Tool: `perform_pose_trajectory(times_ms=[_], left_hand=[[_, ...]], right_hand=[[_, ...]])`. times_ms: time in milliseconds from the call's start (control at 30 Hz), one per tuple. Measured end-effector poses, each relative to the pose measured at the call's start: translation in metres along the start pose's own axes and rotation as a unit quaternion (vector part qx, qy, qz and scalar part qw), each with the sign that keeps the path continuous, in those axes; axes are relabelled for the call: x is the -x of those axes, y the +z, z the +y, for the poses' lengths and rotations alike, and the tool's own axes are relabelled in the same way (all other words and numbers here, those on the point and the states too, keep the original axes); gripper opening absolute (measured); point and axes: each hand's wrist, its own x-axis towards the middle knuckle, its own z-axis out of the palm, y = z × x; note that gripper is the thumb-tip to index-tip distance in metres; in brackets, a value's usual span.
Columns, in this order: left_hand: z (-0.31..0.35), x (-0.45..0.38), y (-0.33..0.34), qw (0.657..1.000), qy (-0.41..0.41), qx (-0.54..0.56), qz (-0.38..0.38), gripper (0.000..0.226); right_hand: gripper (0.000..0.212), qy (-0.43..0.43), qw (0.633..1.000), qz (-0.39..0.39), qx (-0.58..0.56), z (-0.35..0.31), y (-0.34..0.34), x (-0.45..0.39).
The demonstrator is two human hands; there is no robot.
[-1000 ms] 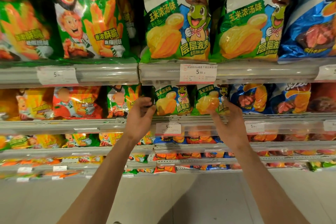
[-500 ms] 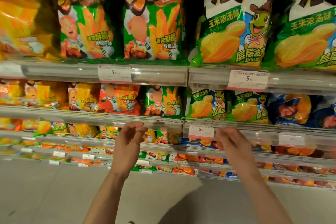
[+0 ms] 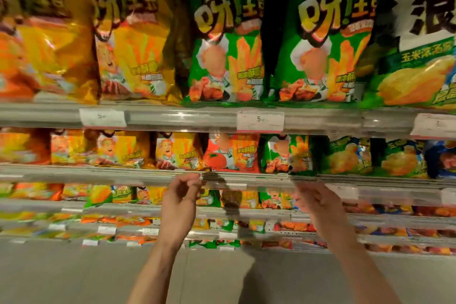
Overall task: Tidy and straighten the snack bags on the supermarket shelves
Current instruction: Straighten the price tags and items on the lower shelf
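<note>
Warm, rather dim light; glare shines on the yellow bags (image 3: 56, 39) and the shelf rails (image 3: 172, 118). Motion blur softens everything, and the edges bend from the wide lens.

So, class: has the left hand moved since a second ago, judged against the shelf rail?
Yes. The left hand has dropped from the green bags to below the second shelf rail, holding nothing.

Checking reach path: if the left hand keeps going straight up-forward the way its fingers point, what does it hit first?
Likely the grey metal shelf edge just above the left hand, then the small red tomato-print snack bag behind it. Motion blur leaves depth uncertain.
</note>
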Motion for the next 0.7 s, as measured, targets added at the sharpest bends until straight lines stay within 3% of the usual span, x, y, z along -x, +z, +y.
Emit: perform_pose_trajectory(times_ms=[367,433,533,600,700], left_hand=[[0.010,-0.041,-0.002,0.997,0.030,-0.062,-0.031,0.009],[0.016,-0.049,0.008,0.994,0.044,-0.086,-0.045,0.020],[0.020,-0.064,0.024,0.982,0.065,-0.160,-0.077,0.044],[0.017,-0.074,0.032,0.972,0.078,-0.204,-0.085,0.045],[0.016,-0.081,0.042,0.966,0.060,-0.234,-0.093,0.047]], right_hand=[[0.007,-0.014,0.998,-0.036,0.041,-0.018,0.051,-0.028],[0.005,-0.030,0.996,-0.055,0.065,-0.024,0.057,-0.044],[0.020,-0.067,0.989,-0.073,0.111,-0.028,0.068,-0.064],[0.005,-0.079,0.983,-0.091,0.137,-0.025,0.075,-0.075],[0.046,-0.054,0.984,-0.096,0.142,-0.023,0.085,-0.083]])
